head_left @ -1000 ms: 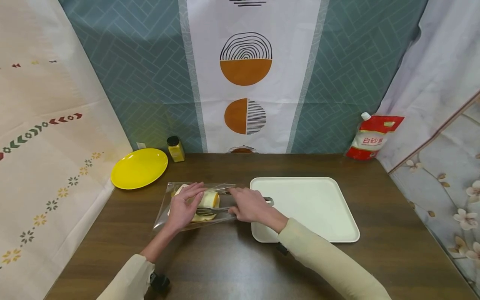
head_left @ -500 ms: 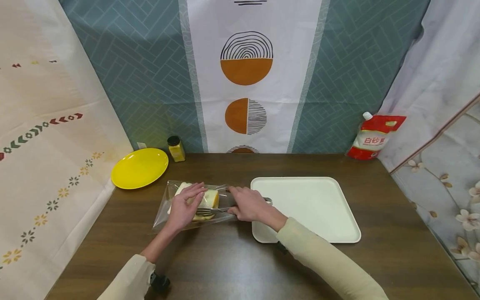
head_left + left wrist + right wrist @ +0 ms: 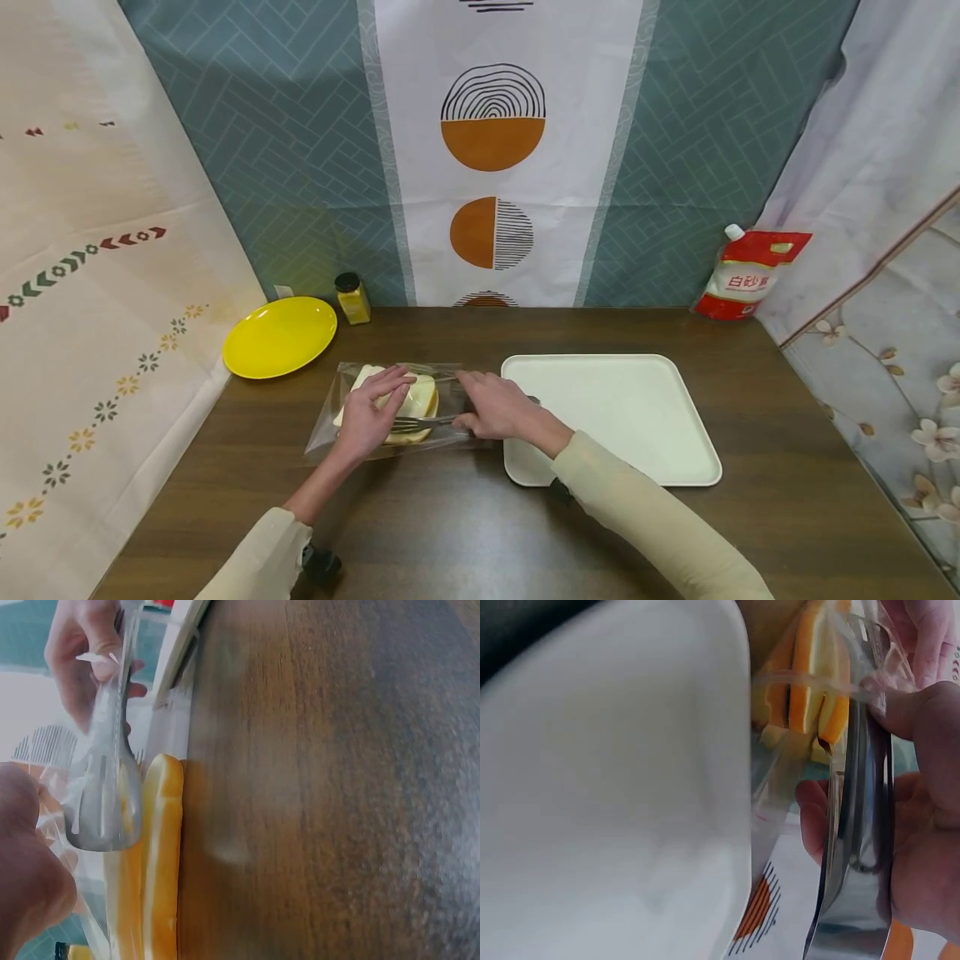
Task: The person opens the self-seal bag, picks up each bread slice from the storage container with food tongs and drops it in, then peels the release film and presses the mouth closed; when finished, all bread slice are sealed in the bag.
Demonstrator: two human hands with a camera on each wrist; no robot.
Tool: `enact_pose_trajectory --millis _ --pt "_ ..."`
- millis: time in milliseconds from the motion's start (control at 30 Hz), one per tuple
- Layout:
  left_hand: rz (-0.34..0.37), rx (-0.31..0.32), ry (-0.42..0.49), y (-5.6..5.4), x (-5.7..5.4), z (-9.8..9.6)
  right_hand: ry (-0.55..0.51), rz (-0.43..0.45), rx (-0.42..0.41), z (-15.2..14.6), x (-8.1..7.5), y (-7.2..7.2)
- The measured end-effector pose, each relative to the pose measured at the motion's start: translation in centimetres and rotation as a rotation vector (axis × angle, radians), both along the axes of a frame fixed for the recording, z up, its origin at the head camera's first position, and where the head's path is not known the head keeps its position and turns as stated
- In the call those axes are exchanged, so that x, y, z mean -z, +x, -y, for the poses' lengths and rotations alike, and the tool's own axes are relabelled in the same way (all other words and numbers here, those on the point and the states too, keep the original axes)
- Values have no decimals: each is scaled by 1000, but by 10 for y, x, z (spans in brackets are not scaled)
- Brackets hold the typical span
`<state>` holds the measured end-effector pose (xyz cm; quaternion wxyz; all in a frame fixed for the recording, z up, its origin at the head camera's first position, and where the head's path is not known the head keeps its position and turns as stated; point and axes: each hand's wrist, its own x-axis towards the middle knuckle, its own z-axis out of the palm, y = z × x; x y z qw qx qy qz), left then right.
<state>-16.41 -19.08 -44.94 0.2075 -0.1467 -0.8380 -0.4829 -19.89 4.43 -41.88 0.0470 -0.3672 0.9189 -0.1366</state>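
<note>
Metal food tongs (image 3: 862, 810) are gripped by my right hand (image 3: 501, 407), thumb on one arm and fingers round the other. Their broad slotted head (image 3: 105, 806) reaches into a clear plastic bag (image 3: 330, 421) lying on the table. Inside the bag, slices of bread (image 3: 420, 398) with yellow-brown crusts lie stacked; the right wrist view shows their edges close to the tongs. Over the bag's near-left part, my left hand (image 3: 367, 417) pinches the film, with fingers and thumb close together. My left palm partly hides the bread in the head view.
A white rectangular tray (image 3: 622, 425) stands right of the bag, under my right wrist. At the back left are a yellow plate (image 3: 279, 337) and a black-lidded yellow jar (image 3: 352, 298). A red and white spouted pouch (image 3: 742, 275) leans at the back right.
The top bread slice has settled flatter inside the bag. The tongs have shifted slightly, with less of their end showing beyond my right hand. My left hand stays in place.
</note>
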Motion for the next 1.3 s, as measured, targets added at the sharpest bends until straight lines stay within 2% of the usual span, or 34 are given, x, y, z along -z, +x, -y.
enact_pose_trajectory --millis 233,567,767,1033,1300 --pt "-28 2 -2 -1 0 0 -20 100 1 -2 -5 -7" --pt "-10 -1 2 -1 -1 -1 -58 137 2 -6 -16 -6" --pt "-10 -4 1 1 0 -1 -79 171 -3 -13 -18 -5" --pt "7 -9 11 2 2 0 -108 168 21 -29 -20 3" --pt "-3 0 11 3 2 0 -153 161 44 -57 -23 17"
